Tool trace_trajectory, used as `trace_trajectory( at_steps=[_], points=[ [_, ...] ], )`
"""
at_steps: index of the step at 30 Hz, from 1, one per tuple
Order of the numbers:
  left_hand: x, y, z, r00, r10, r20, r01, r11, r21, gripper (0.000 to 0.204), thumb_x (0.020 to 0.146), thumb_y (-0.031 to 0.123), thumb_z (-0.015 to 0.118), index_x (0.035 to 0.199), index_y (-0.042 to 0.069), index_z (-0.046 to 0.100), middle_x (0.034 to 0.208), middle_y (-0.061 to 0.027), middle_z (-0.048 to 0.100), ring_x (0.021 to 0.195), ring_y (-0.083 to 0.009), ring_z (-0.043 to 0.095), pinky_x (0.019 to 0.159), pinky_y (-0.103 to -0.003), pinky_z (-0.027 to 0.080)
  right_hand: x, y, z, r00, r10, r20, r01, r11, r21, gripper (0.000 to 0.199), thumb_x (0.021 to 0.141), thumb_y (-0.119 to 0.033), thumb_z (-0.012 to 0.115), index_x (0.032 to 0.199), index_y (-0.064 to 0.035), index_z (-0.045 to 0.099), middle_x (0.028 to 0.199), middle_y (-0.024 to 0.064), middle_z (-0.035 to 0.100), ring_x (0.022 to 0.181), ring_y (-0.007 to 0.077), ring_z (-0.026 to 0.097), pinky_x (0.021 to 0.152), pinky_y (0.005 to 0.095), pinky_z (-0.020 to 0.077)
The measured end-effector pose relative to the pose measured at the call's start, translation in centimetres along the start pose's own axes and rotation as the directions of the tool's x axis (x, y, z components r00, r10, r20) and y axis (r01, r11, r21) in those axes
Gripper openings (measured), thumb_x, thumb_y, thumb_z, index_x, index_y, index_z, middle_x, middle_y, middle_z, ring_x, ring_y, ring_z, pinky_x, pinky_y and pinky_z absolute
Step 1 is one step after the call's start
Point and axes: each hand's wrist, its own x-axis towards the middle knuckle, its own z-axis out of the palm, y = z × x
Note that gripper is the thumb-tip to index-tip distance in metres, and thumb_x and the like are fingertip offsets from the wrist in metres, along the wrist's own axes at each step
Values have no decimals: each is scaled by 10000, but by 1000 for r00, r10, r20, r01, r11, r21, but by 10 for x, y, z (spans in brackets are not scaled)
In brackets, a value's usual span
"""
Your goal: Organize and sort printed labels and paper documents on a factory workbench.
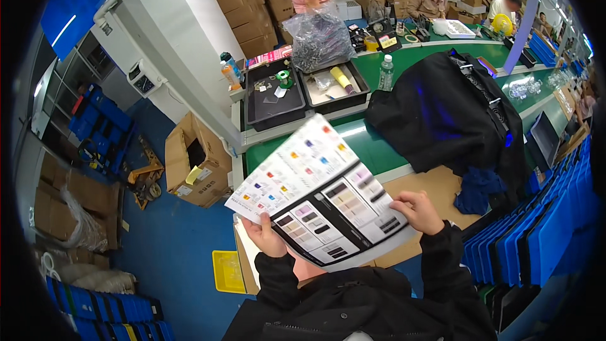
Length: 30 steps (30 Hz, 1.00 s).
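A printed sheet (pixel 303 180), white with small coloured product pictures and a black-bordered section of colour swatches, is held up in front of me at a tilt. My left hand (pixel 266 238) grips its lower left edge, thumb on the printed side. At the right edge, my right hand (pixel 418 212) pinches the paper between thumb and fingers. The fingers behind the sheet are partly hidden. Beneath it lies a brown cardboard surface (pixel 432 186), mostly covered by the sheet and my arms.
Two black trays (pixel 271 110) with small items, a clear plastic bag (pixel 320 38) and a bottle (pixel 386 72) stand on the green bench. A black cloth (pixel 442 110) covers something at right. Blue panels (pixel 536 240) line the right; a carton (pixel 199 161) and yellow bin (pixel 228 271) sit left.
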Motion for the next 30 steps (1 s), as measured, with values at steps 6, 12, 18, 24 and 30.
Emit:
trace_trajectory(
  at_steps=[6, 12, 18, 24, 30],
  points=[
    [-12, 3, 18, 1000, -11, 27, 12, 1000, -26, 450, 884, -45, 482, 1312, -21, 345, 1252, -200, 524, 1074, -252, 571, 944, -285, 423, 25, -14, 7, 984, -144, -101, 140, 989, -49, 118, 817, -40, 586, 778, 52, 650, 590, 71, 590, 481, 122, 455, 481, 217, 361],
    [-10, 4, 7, 999, 18, 31, -21, 996, 91, 429, 869, -56, 477, 1284, -17, 374, 1230, -195, 534, 1047, -231, 574, 931, -277, 427, 25, -14, 14, 985, -131, -110, 135, 990, 34, 141, 850, -56, 553, 762, 47, 593, 605, 37, 538, 491, 97, 395, 472, 235, 314],
    [-45, 9, 22, 975, -79, 209, 61, 994, 90, 396, 861, -42, 490, 1251, -40, 424, 1169, -171, 572, 995, -223, 577, 888, -268, 434, 40, -36, -4, 951, -109, -288, 95, 993, -62, 303, 957, -155, 476, 712, 23, 488, 592, 6, 448, 527, 67, 329, 478, 243, 284],
    [-56, 0, 36, 899, -213, 384, 256, 964, -65, 444, 885, -52, 433, 1326, -38, 381, 1231, -169, 547, 1059, -212, 551, 935, -270, 405, 29, -23, -43, 950, -102, -295, 90, 995, -53, 352, 990, -232, 460, 735, 8, 503, 630, -23, 456, 565, 65, 344, 513, 225, 298],
    [-68, -12, 36, 778, -269, 568, 347, 937, -32, 405, 885, -49, 429, 1290, -52, 427, 1214, -159, 563, 1037, -202, 561, 916, -266, 412, 14, -24, -71, 921, -109, -374, 72, 991, -112, 293, 991, -226, 448, 912, 20, 586, 821, 27, 575, 707, 86, 453, 685, 204, 361]
  ],
)
